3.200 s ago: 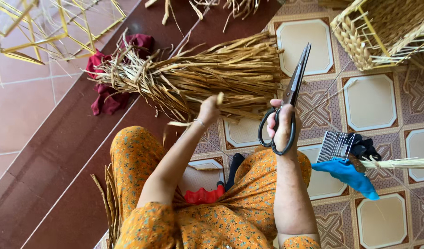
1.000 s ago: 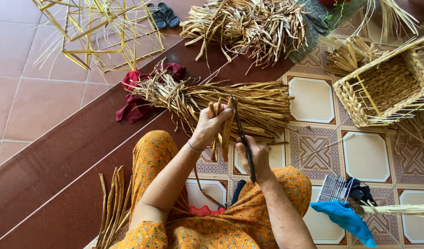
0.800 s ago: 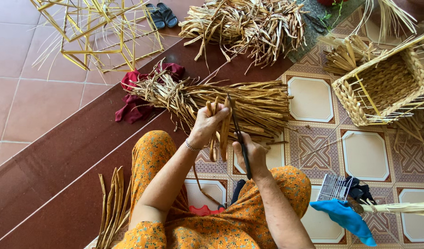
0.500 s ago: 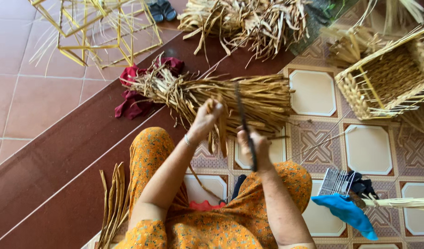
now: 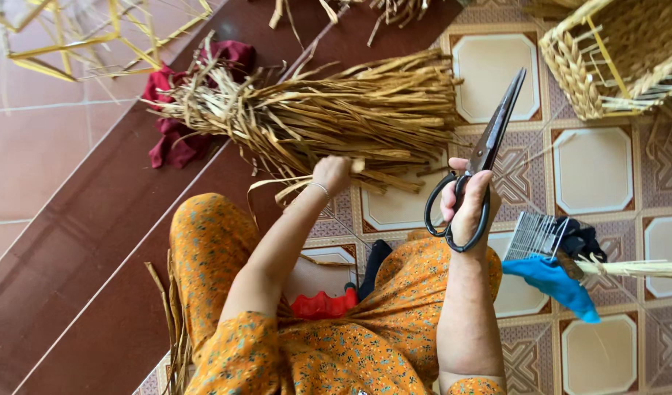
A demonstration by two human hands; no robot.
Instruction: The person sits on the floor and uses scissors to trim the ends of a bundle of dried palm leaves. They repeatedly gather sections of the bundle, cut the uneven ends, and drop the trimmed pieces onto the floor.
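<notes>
Head camera looks straight down on a person seated on a tiled floor in an orange flowered garment. At about 10 o'clock a dark red cloth (image 5: 176, 139) lies on the brown step, partly under the tied end of a bundle of dried straw (image 5: 329, 110), which stretches across toward 1 o'clock. The left hand (image 5: 332, 174) sits at the near edge of that bundle, fingers clenched around a few loose strands that curl down beside the wrist. Just right of centre, the right hand (image 5: 467, 205) grasps a pair of large black scissors (image 5: 482, 157) through the loop handles; the blades stand shut and point up toward 1 o'clock, clear of the straw. At 3 o'clock a small wire comb (image 5: 533, 235) rests on the tiles beside a blue cloth (image 5: 552, 281) and a thin bound stalk. At 1 to 2 o'clock, a woven basket (image 5: 614, 58) stands at the frame's upper corner.
</notes>
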